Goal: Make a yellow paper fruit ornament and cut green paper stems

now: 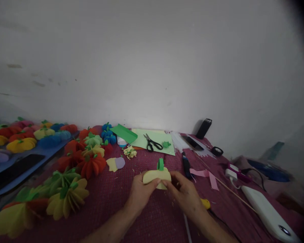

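Note:
Between my two hands is a pale yellow paper pumpkin (155, 175), folded flat, with a green paper loop (160, 164) standing up from its top edge. My left hand (142, 189) grips its left side, thumb pressed on the front. On the right side my right hand (181, 189) pinches it, with the thumb tip near the other thumb. The fingers behind the paper are mostly hidden. Beyond them, black-handled scissors (152, 143) lie on light green paper sheets (139, 134), beside small green paper cutouts (166, 144).
Many finished paper pumpkins (91, 165) crowd the left side, some on a blue board (53, 152). A dark utility knife (185, 165), pink paper strips (202, 173), a thin stick (233, 192) and a white power bank (266, 211) lie to the right. A yellow-tipped tool (205, 203) sits beside my right forearm.

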A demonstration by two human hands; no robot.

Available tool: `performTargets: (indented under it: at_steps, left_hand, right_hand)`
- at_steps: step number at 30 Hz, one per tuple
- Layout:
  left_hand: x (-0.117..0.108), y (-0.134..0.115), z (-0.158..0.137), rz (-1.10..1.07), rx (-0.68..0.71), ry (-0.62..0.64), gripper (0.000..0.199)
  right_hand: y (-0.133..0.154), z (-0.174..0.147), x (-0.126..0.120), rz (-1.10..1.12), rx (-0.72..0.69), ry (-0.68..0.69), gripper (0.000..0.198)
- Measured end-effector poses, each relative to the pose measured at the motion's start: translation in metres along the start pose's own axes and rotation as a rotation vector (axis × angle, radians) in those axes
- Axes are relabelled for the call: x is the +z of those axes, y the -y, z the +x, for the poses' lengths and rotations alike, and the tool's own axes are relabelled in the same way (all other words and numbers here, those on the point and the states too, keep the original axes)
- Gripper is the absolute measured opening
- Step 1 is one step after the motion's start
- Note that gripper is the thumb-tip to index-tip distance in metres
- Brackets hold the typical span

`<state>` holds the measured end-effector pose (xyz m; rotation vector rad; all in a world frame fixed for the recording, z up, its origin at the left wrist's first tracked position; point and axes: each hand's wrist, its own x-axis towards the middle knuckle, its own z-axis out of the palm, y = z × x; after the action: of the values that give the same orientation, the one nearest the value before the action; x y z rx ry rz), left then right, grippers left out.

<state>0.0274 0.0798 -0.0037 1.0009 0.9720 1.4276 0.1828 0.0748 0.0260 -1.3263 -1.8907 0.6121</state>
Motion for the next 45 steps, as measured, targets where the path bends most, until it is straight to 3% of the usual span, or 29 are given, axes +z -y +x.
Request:
performTargets:
  at_steps: [3, 7, 11, 14, 22, 27, 30, 35, 38, 45]
  left_hand:
    - [0.001, 0.000, -0.001, -0.043, -0.044, 0.051, 0.030]
    - [0.001, -0.003, -0.003, -0.128, -0.077, 0.076, 0.038]
    - [-0.001, -0.010, -0.003, -0.416, -0.106, 0.158, 0.052]
    - [-0.003, -0.012, -0.004, -0.463, -0.123, 0.185, 0.049]
    - [-0.003, -0.007, -0.004, -0.333, -0.023, 0.081, 0.044]
    - [-0.004, -0.006, -0.001, -0.122, 0.188, 0.025, 0.042]
    - [-0.006, -0.003, -0.005, 0.072, 0.344, 0.041, 0.056]
    - [-0.007, 0.000, -0.011, 0.547, 0.638, -0.130, 0.084]
    - [-0.007, 0.001, -0.010, 0.565, 0.595, -0.169, 0.086]
    - [-0.005, 0.002, -0.012, 0.346, 0.415, -0.152, 0.080]
  right_hand:
    - [-0.004, 0.001, -0.006, 0.123, 0.059, -0.070, 0.040]
    - [-0.003, 0.004, -0.011, 0.347, 0.101, 0.104, 0.026]
    - [-0.002, 0.008, -0.013, 0.447, 0.176, 0.011, 0.026]
    - [-0.002, 0.010, -0.014, 0.498, 0.199, 0.017, 0.028]
    - [-0.007, 0.009, -0.014, 0.541, 0.204, 0.047, 0.029]
    - [-0.008, 0.009, -0.012, 0.517, 0.228, 0.045, 0.031]
    - [-0.005, 0.010, -0.010, 0.519, 0.227, 0.033, 0.033]
    - [-0.004, 0.008, -0.003, 0.527, 0.162, 0.039, 0.030]
    - [-0.001, 0.003, 0.001, 0.564, 0.136, 0.072, 0.030]
    - [0.003, -0.008, 0.003, 0.604, 0.122, 0.087, 0.036]
